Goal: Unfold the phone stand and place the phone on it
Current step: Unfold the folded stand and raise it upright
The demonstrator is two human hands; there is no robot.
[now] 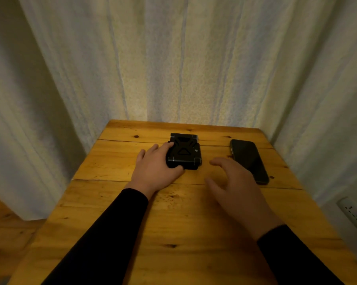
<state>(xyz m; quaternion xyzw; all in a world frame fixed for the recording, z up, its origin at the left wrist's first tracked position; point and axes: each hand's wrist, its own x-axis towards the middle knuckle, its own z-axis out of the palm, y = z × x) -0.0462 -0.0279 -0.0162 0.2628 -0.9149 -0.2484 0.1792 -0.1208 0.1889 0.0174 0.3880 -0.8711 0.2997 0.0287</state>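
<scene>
- Folded phone stand (184, 151) lies flat on the wooden worktop (173, 223), toward the far edge, black with silver hinge ends; not unfolded yet.
- My left hand (156, 169) wraps the stand's left and near side, thumb against its near edge, fingers curled round the left side; gripping it, I'd say to pin it down or lift it so the hinges can be opened.
- My right hand (233, 182) hovers just right of the stand, fingers spread and loosely curved, holding nothing, not touching the stand; looks set to come in on the stand's right side for the unfolding, my guess.
- Phone (249, 160) lies flat, dark screen up, right of the stand and apart from it, just behind my right hand; likely parked there to be in reach once the stand is up.
- Triangle mark moulded on the stand's top face; no readable brand or text on stand or phone, too dark and small.
- Curtain (173, 58) hangs behind the stand, wall socket (353, 214) far right of it.
- Black sleeves on both arms.
</scene>
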